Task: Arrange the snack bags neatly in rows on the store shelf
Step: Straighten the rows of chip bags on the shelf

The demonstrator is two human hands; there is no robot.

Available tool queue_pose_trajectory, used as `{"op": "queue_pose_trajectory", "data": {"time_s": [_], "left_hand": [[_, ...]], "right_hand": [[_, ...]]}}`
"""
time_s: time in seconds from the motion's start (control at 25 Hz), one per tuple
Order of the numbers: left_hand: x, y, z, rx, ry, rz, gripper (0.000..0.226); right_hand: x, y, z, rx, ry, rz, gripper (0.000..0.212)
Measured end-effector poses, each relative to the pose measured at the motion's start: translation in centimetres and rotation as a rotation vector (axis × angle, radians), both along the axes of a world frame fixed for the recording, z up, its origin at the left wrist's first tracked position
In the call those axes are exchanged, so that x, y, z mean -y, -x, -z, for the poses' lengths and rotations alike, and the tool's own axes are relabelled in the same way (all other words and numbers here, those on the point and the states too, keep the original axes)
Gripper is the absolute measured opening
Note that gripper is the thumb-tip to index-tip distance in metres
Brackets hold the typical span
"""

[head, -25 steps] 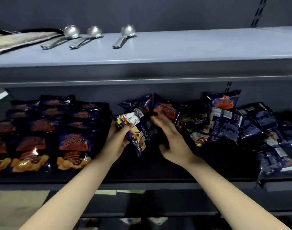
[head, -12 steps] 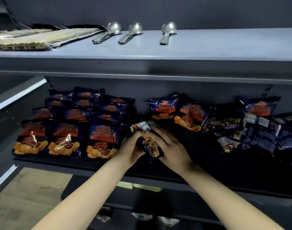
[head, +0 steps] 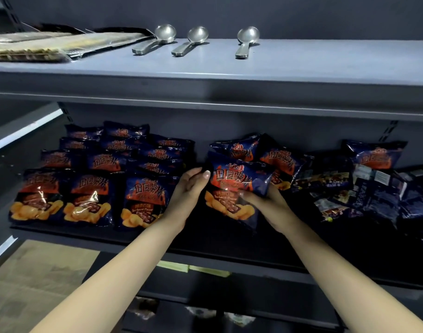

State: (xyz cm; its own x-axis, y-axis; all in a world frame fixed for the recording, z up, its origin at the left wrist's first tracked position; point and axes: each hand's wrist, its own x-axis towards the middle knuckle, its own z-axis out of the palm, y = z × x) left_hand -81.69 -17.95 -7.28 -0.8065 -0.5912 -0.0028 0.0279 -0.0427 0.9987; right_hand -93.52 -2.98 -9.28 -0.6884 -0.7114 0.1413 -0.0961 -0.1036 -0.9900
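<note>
A dark blue snack bag with orange chips printed on it faces me in the middle of the dark shelf. My left hand holds its left edge with the thumb on the top corner. My right hand grips its right lower side, fingers over the front. To the left, neat rows of the same bags lie face up. Behind the held bag lean two more bags. A loose pile of bags lies jumbled on the right, some back side up.
The grey upper shelf carries three metal spoons and flat wrapped packs at the left. A bare strip of dark shelf lies in front of the held bag. Below is a lower shelf and a brown floor.
The bag in my hands has turned from back side up and crumpled to front side facing me. It now sits to the right of the neat rows. The view shifted left.
</note>
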Motion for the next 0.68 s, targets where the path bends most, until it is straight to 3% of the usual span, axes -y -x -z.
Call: {"op": "queue_pose_trajectory", "data": {"time_s": [0.12,0.68], "left_hand": [[-0.4,-0.1,0.0,0.053,0.077,0.089,0.031],[0.6,2.6,2.8,0.07,0.065,0.147,0.04]], "right_hand": [[-0.7,0.1,0.3,0.173,0.022,-0.076,0.042],[-0.2,1.0,3.1,0.209,0.009,-0.063,0.044]]}}
